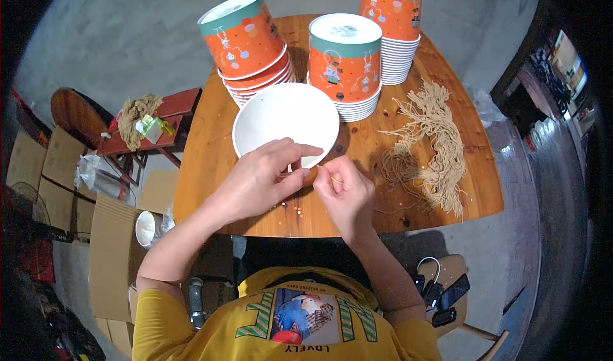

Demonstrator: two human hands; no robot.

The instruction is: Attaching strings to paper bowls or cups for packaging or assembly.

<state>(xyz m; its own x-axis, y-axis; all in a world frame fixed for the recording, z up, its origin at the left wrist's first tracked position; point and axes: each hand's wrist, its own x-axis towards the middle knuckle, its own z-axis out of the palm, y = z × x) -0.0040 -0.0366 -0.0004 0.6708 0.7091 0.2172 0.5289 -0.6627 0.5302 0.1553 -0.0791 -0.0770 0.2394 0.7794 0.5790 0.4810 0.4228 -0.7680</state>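
Observation:
A paper bucket (287,115) with a white inside and an orange outer wall lies tilted on the table, its mouth turned up. My left hand (258,176) grips its near rim, the index finger reaching over the edge and the thumb below. Close to the same rim, my right hand (348,192) is closed in a pinch on a thin beige cord (336,181), of which a short piece shows at the fingertips. Whether the cord passes through the bucket's wall is hidden by my fingers.
Upside-down stacks of orange and green paper buckets (345,67) stand at the back of the wooden table (447,209). To the right lies a loose heap of beige cords (440,150). A red bench (179,104) and cardboard boxes (112,252) are at the left; a phone (454,292) lies on a stool at lower right.

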